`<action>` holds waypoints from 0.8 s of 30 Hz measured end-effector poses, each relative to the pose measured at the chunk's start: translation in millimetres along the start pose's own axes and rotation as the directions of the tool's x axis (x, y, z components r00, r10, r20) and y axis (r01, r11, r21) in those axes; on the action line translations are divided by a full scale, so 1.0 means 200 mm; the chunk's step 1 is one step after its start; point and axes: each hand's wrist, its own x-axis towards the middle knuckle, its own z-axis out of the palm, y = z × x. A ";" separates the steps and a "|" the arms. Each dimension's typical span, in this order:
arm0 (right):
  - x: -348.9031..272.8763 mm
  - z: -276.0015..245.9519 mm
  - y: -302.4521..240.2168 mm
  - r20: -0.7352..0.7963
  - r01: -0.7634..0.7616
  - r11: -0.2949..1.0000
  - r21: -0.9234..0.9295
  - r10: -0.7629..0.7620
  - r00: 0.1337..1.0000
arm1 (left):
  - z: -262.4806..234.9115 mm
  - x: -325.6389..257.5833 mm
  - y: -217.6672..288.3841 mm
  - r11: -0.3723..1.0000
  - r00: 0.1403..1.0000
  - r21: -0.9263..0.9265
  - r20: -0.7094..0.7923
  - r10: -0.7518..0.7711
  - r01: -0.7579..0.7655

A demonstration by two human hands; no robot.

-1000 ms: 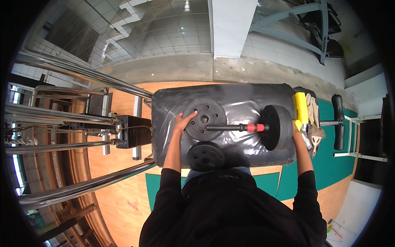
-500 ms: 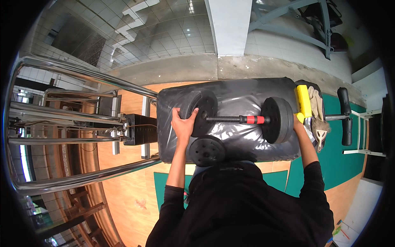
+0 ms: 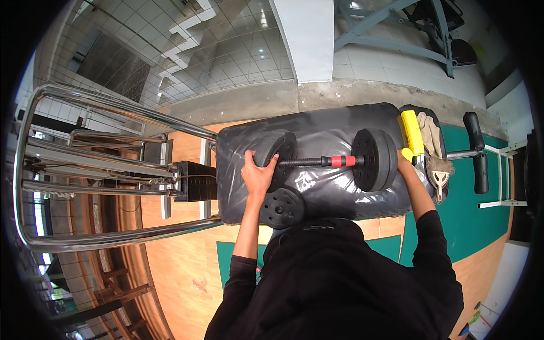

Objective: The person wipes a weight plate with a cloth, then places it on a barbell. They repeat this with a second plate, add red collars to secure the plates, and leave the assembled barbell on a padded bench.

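Observation:
A dumbbell bar with a red-banded black grip lies across the black padded bench. Two dark weight plates sit together at its right end. At the left end, my left hand grips a black weight plate by its edge, thumb and fingers curled over it. The bar's left tip meets this plate; whether it passes through the hole I cannot tell. My right hand is beside the outer face of the right plates, its fingers mostly hidden. Against my body, a smaller plate rests on the bench's near edge.
Right of the bench pad are a yellow box-like item, beige gloves and a white-handled brush. A chrome frame with a weight stack extends left. A tiled wall and pillar stand beyond.
The view has shifted slightly. The dumbbell and both hands keep nearly the same arrangement, with the left hand still on its plate and the right hand still beside the right plates.

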 end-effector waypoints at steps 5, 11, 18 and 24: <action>-0.08 0.01 -0.06 -0.110 0.017 0.979 0.202 0.006 0.994 | 0.05 -0.02 0.10 0.998 0.998 0.019 -0.038 -0.053 0.054; -0.10 0.01 -0.14 -0.085 0.071 0.992 0.105 -0.062 0.994 | 0.19 -0.03 0.16 0.998 0.999 0.062 -0.033 -0.026 0.028; -0.07 0.00 -0.27 0.109 0.083 0.991 -0.106 -0.072 0.991 | 0.38 -0.15 0.33 1.000 0.988 -0.019 0.157 -0.010 0.014; -0.15 -0.01 -0.25 0.008 0.098 0.995 0.001 -0.098 0.995 | 0.41 -0.25 0.29 0.980 0.977 -0.200 0.206 0.047 -0.005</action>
